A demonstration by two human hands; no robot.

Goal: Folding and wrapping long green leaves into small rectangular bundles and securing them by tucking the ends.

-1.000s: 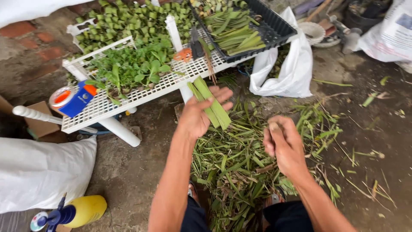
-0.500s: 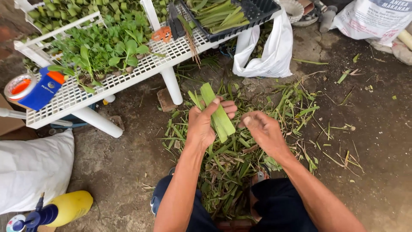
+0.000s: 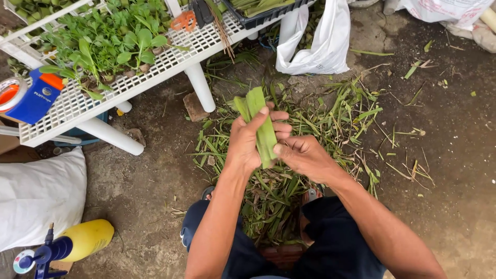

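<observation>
While clamped in the left hand (image 3: 247,145), the leaf strips (image 3: 261,126) were pointed away, lengthwise upright; right hand (image 3: 304,156) fingers pinched their lower edge, open ground (image 3: 449,155) rightward.

Bare dirt floor (image 3: 444,155) — white lattice table (image 3: 72,106) upper left.

Bare concrete floor (image 3: 454,170) lay open right of the heap of green leaf trimmings (image 3: 279,196); a white slatted plastic table (image 3: 77,106) blocked its upper left.

Flat green leaf strips (image 3: 262,129), bundled, roughly upright, perhaps three or four
</observation>
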